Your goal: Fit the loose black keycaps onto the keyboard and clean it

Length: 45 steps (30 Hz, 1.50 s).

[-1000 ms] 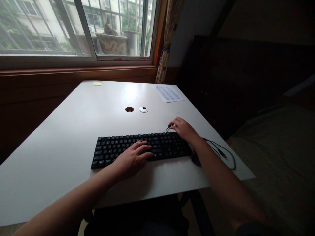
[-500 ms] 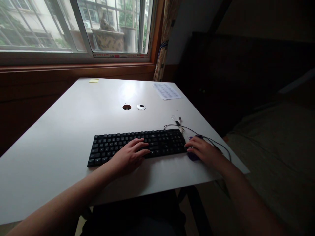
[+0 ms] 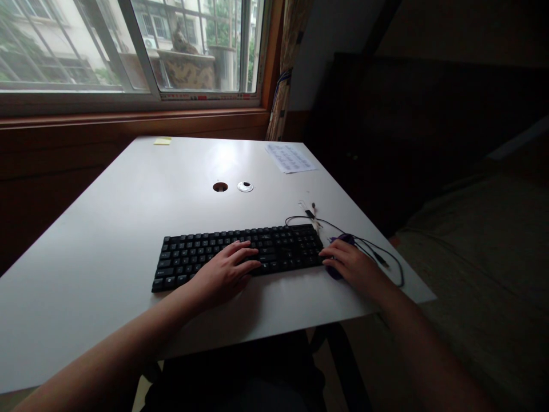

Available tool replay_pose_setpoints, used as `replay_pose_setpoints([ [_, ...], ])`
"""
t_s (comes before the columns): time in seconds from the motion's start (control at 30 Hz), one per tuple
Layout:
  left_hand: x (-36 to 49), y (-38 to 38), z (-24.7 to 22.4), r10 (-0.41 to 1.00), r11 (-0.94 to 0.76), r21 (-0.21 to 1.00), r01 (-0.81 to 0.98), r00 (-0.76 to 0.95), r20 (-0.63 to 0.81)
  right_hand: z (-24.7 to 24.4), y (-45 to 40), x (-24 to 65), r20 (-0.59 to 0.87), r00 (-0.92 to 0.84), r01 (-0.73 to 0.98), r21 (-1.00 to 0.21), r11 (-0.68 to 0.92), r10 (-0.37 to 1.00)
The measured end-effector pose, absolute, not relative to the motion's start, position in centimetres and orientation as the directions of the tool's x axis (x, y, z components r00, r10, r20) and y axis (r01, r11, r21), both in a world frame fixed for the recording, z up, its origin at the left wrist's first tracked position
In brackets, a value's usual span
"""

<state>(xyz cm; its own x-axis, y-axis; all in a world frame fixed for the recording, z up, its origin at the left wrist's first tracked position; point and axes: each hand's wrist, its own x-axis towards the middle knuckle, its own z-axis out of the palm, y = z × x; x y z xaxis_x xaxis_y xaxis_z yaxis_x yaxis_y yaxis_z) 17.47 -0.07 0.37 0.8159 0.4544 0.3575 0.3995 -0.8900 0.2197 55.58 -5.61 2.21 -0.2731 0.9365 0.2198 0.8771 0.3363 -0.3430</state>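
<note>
A black keyboard (image 3: 184, 257) lies on the white table near its front edge. My left hand (image 3: 227, 266) rests palm-down over its middle, the fingers apart on or just above the keys. At the keyboard's right end is my right hand (image 3: 345, 260), fingers stretched left with their tips at the keyboard's edge. Beneath the right hand sits a rounded dark purple thing (image 3: 333, 273), mostly covered, so its kind is unclear. A thin black cable (image 3: 401, 274) loops behind and to the right of that hand.
Small thin items (image 3: 309, 214) lie beyond the keyboard's right end. Farther back are a cable hole (image 3: 220, 187), its round cover (image 3: 245, 186), printed papers (image 3: 291, 158) and a yellow sticky note (image 3: 162, 141). A window (image 3: 193, 63) stands behind the table (image 3: 107, 194).
My right hand has shifted slightly left, and more of the cable beside it shows. The left hand stays in nearly the same place on the keyboard.
</note>
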Motion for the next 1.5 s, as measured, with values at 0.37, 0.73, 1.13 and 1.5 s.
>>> replay_pose_setpoints([
  [0.37, 17.5, -0.1, 0.4, 0.446, -0.895, 0.214, 0.392, 0.818, 0.363, 2.0, -5.8, 55.5, 0.251, -0.254, 0.864, -0.374, 0.336, 0.934],
  [0.73, 17.5, -0.1, 0.5, 0.453, -0.891, 0.223, 0.396, 0.819, 0.351, 1.7, -5.8, 55.5, 0.231, -0.217, 0.868, -0.399, 0.295, 0.949],
  [1.13, 17.5, -0.1, 0.4, 0.449, -0.893, 0.222, 0.392, 0.818, 0.359, 1.6, -6.2, 55.2, 0.216, -0.235, 0.897, -0.326, 0.297, 0.948],
  [1.5, 17.5, -0.1, 0.3, 0.45, -0.891, 0.228, 0.391, 0.82, 0.354, 0.5, -6.0, 55.6, 0.245, 0.039, 0.853, -0.513, 0.095, 0.969],
])
